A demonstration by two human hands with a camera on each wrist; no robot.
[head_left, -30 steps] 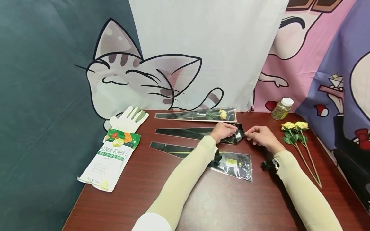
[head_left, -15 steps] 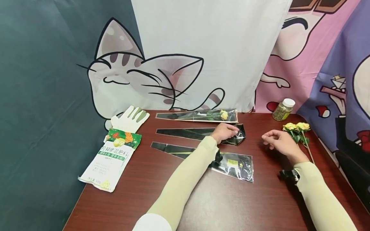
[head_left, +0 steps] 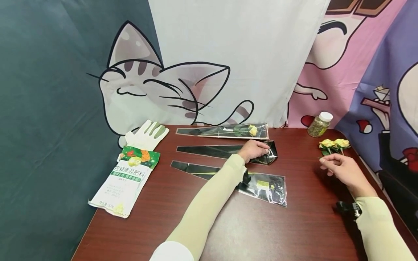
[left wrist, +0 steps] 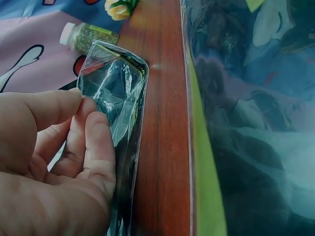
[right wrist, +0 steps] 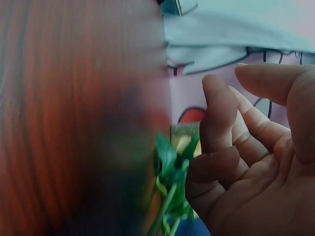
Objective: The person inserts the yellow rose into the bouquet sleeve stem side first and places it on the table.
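Observation:
My left hand [head_left: 253,149] pinches the mouth of the middle sleeve, a long tapered clear-and-black flower sleeve [head_left: 209,149]. In the left wrist view, thumb and fingers hold the edge of its film, and the mouth of the sleeve [left wrist: 115,73] stands partly spread. My right hand [head_left: 347,174] holds nothing; it is over the table's right side, just in front of two yellow roses [head_left: 326,145]. Their stems are mostly hidden behind that hand and arm. The right wrist view shows the thumb apart from loosely bent fingers, beside green rose leaves [right wrist: 170,162].
Behind the middle sleeve lies another sleeve [head_left: 209,131] with a yellow rose inside. A third sleeve [head_left: 277,192] lies in front, partly under my left arm. A lidded jar [head_left: 318,127] stands at the back right. A white fertilizer bag [head_left: 125,185] and a glove [head_left: 143,137] lie left.
My right hand has moved away from the sleeve's mouth, rightward to the roses. The left hand keeps its pinch on the sleeve in the same place.

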